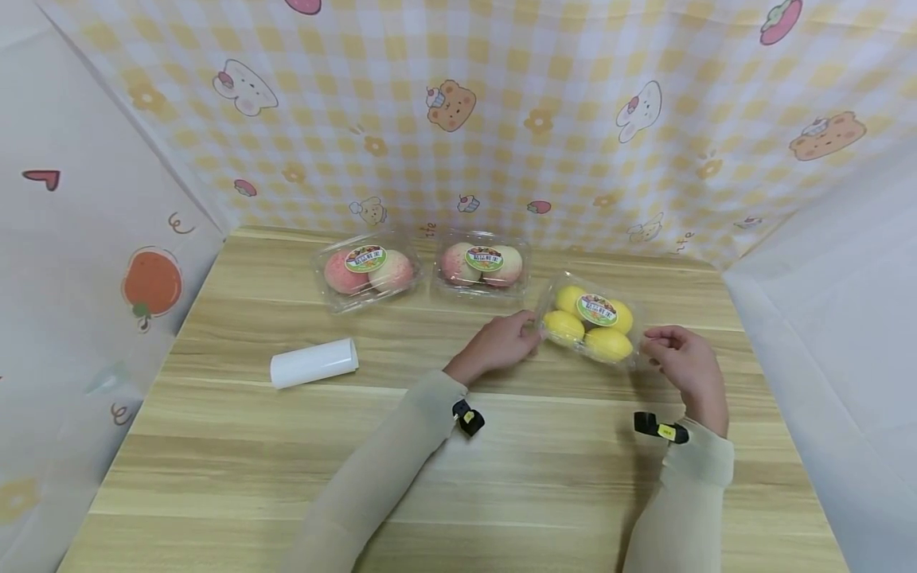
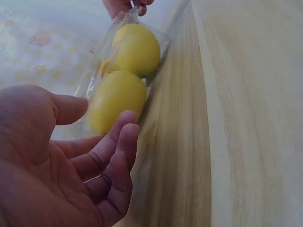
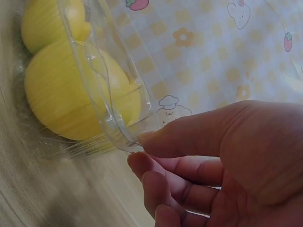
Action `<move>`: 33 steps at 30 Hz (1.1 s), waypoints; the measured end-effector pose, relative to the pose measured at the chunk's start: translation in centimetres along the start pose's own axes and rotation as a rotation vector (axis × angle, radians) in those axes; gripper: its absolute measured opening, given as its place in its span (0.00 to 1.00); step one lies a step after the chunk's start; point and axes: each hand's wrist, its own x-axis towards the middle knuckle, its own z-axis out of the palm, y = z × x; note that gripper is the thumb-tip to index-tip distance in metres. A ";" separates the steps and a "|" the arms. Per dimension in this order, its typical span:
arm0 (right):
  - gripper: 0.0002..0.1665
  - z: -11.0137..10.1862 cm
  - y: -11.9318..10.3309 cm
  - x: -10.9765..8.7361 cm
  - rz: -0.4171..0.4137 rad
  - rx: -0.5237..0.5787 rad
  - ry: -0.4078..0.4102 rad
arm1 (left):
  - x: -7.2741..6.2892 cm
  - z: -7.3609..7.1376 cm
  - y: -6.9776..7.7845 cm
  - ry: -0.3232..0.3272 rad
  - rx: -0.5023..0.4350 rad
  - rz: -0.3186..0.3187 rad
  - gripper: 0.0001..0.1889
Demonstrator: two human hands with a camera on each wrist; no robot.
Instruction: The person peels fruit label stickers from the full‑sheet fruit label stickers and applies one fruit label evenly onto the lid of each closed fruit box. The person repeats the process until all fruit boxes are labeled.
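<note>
A clear plastic box of lemons, with a round label on its lid, is at the right of the table, between both hands. My left hand has its thumb and fingers at the box's left end. In the left wrist view the left thumb meets the clear wall beside a lemon, while the other fingers curl below. The right hand pinches the box's rim at the right end. In the right wrist view the right thumb lies on that rim, forefinger beneath it.
Two clear boxes of peaches, one at the left and one in the middle, stand along the back. A white roll lies on the wooden table at left. Behind hangs a yellow checked cloth.
</note>
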 end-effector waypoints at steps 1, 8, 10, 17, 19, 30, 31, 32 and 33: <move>0.26 0.0 0.0 0.0 0.002 -0.003 0.004 | 0.1 0.1 0.0 -0.005 -0.013 -0.008 0.28; 0.26 0.3 0.1 0.3 0.008 0.020 0.040 | 1.1 0.5 0.0 -0.020 -0.038 -0.038 0.28; 0.26 0.4 0.2 0.4 0.014 0.025 0.051 | 1.4 0.5 0.1 -0.027 -0.044 -0.045 0.29; 0.25 0.9 0.3 1.0 0.032 0.039 0.102 | 2.4 0.5 0.3 -0.019 -0.066 -0.054 0.30; 0.25 1.0 0.2 1.2 0.037 0.049 0.113 | 2.6 0.5 0.3 -0.011 -0.071 -0.062 0.31; 0.24 1.5 -0.2 1.3 0.049 0.053 0.161 | 2.9 0.4 0.2 0.006 -0.060 -0.079 0.31; 0.24 1.5 -0.2 1.3 0.045 0.043 0.166 | 2.8 0.4 0.2 0.005 -0.044 -0.067 0.29; 0.24 1.5 -0.3 1.2 0.043 0.030 0.174 | 2.8 0.4 0.1 0.005 -0.025 -0.056 0.27; 0.25 1.5 -0.3 1.2 0.042 0.010 0.178 | 2.7 0.5 0.1 0.003 -0.002 -0.046 0.25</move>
